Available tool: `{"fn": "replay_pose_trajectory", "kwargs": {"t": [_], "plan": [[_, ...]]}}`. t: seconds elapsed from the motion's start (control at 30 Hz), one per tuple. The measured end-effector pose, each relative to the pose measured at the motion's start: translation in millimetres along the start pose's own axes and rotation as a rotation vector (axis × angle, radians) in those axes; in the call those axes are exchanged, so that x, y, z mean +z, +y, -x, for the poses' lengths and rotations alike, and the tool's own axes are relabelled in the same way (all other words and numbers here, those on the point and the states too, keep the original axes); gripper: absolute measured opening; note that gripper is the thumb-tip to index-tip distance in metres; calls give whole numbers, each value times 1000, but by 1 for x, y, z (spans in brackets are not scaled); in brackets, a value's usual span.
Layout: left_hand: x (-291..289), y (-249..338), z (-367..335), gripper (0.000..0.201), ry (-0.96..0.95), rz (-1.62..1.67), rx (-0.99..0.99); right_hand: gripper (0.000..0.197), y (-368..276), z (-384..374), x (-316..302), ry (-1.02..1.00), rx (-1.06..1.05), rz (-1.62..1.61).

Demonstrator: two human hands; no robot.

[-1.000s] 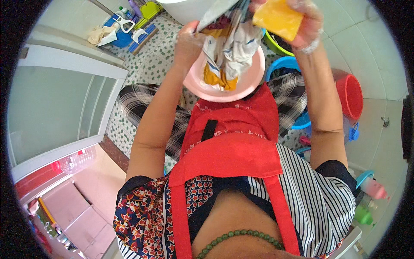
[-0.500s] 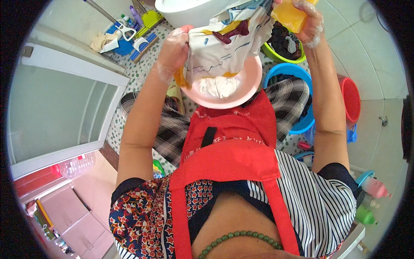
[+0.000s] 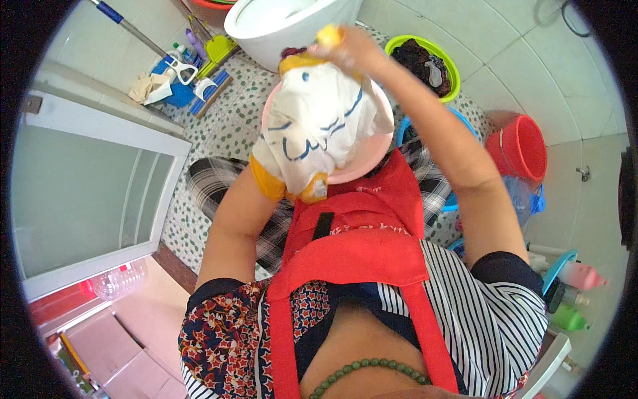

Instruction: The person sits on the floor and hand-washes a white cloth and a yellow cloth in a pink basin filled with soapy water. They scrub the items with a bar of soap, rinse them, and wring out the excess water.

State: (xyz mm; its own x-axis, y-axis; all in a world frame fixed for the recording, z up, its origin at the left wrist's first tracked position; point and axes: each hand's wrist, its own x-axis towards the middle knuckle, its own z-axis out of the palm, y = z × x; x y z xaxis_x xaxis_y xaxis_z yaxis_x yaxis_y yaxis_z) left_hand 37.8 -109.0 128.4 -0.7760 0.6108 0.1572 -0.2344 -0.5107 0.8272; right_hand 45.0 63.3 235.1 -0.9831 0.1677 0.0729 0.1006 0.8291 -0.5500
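Note:
A white shirt (image 3: 319, 113) with yellow trim and dark blue drawn lines is spread over the pink basin (image 3: 380, 147). My left forearm (image 3: 240, 206) runs up under the yellow-edged cloth, which hides my left hand and its fingers. At the shirt's far edge, my right hand (image 3: 352, 50) is closed around a yellow bar of soap (image 3: 329, 34), held at the yellow trim. A dark red patch of fabric (image 3: 292, 51) shows beside it. The basin sits just beyond the red apron (image 3: 359, 246) on my lap.
A white toilet (image 3: 266, 33) stands at the back. To the right are a lime-green basin (image 3: 455, 73) of dark clothes, a blue tub (image 3: 458, 114) and a red bucket (image 3: 525, 149). Mops and a dustpan (image 3: 216, 50) lean far left, near a framed glass door (image 3: 86, 173).
The shirt has come down from being held up and now covers most of the basin. My right hand has moved left with the soap onto it; my left hand has gone under the cloth.

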Motion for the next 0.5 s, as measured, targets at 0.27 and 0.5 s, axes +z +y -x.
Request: {"fn": "replay_pose_trajectory", "kwargs": {"t": [0.27,0.5], "plan": [[-21,1,-19,34,1,3,6,70,-25,36,80,426,-256,72],[-15,-19,-22,34,51,0,55,70,2,40,79,334,-383,229]]}}
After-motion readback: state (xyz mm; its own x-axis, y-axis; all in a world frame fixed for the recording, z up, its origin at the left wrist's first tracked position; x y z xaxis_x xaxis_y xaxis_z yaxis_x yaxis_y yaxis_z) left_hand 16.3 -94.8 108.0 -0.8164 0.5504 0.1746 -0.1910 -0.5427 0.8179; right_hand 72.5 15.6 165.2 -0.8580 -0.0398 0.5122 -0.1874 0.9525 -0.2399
